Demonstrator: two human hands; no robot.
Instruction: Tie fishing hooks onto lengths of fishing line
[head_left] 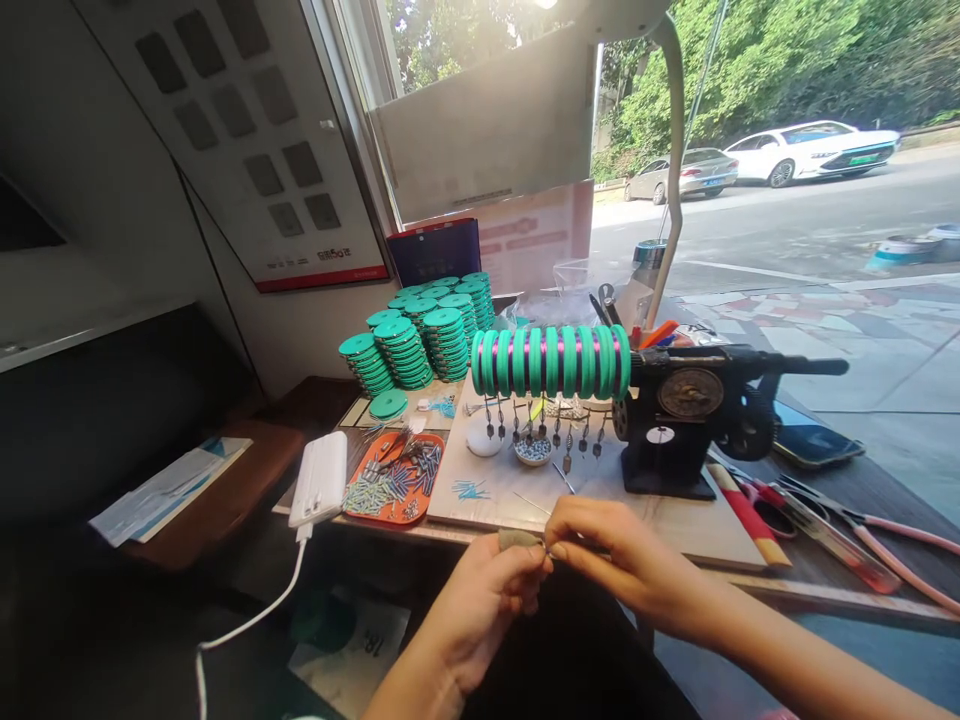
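Just in front of the board's near edge, my left hand and my right hand meet, fingertips touching. Both are closed in a pinch on something tiny, mostly hidden by the fingers. An olive-grey wrap or piece of cloth shows at my left index finger. Beyond the hands stands a black winding machine with a row of green foam spools on its shaft. Small dark metal weights hang below the spools. A small bowl of grey beads and some thin blue tubes lie on the board.
An orange tray of small parts sits left, beside a white power bank with a cable. Stacked green spools stand behind. To the right are pliers, a red-and-yellow stick and a phone. A lamp arm rises behind.
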